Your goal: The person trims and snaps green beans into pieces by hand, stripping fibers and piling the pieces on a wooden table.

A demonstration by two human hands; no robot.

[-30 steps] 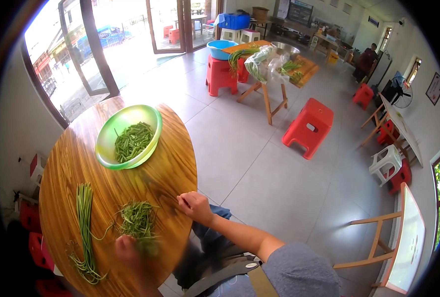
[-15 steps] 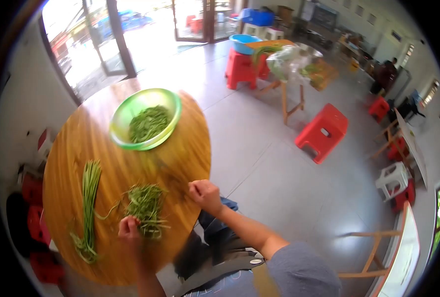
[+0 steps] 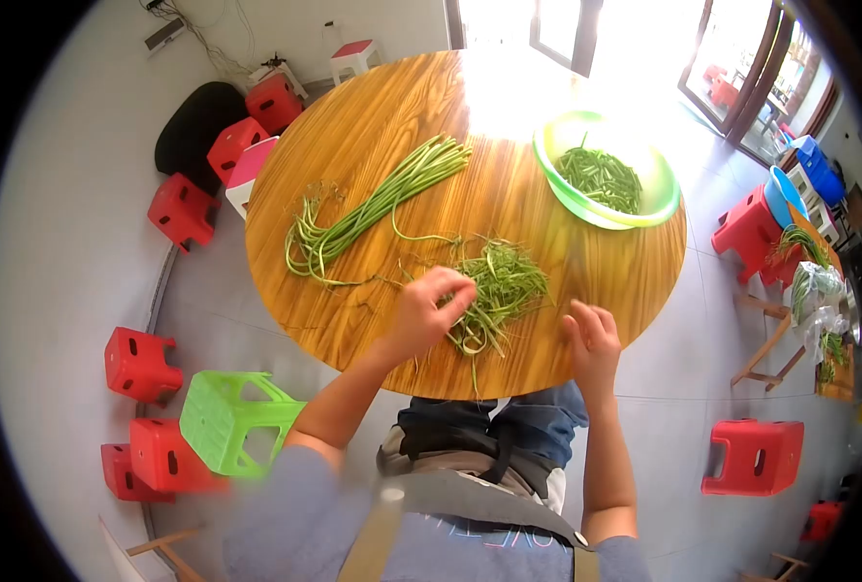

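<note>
A pile of thin green stem trimmings (image 3: 497, 286) lies near the table's front edge. My left hand (image 3: 438, 303) is over the pile's left side, thumb and fingers pinched together; anything between them is too small to make out. To the right of the pile, my right hand (image 3: 594, 335) hovers by the table edge with its fingers curled in, and what they hold, if anything, is hidden. A bundle of long green garlic scapes (image 3: 383, 204) lies to the left, its curled ends towards me. Cut green pieces (image 3: 601, 179) fill part of a green plastic basin (image 3: 635, 221) farther back.
Everything stands on a round wooden table (image 3: 353, 330). A green stool (image 3: 227, 422) and several red stools (image 3: 140, 364) line the left side. Another red stool (image 3: 756, 456) is on the right. Beyond it, a wooden side table (image 3: 835, 376) carries more greens and plastic bags.
My view has swung left, so the table now sits centrally. My left hand appears pinched beside the pile, and my right hand is over the table's front right edge. The scapes remain lying there.
</note>
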